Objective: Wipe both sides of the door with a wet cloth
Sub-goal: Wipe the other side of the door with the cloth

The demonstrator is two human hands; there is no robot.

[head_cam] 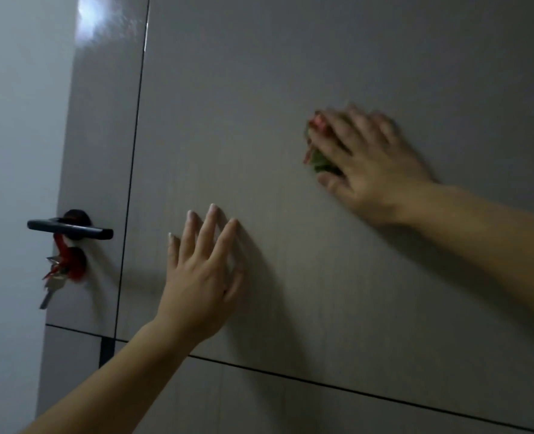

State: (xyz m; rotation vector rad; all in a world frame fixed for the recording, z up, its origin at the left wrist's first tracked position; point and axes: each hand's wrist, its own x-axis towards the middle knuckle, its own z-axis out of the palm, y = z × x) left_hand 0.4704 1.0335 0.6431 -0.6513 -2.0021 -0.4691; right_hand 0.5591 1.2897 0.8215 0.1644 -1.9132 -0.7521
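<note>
With the left hand (pixel 203 277) braced flat at lower centre, fingers straight and holding nothing, the right hand (pixel 362 164) at centre right should press the bunched cloth (pixel 317 158) under its spread, blurred fingers in overlapping strokes down the door (pixel 290 57), which faces the camera, long axis near-vertical.

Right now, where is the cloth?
In the head view the cloth sits right of centre, pressed against the door under the right hand, up and to the right of the left hand and far from the handle.
</note>
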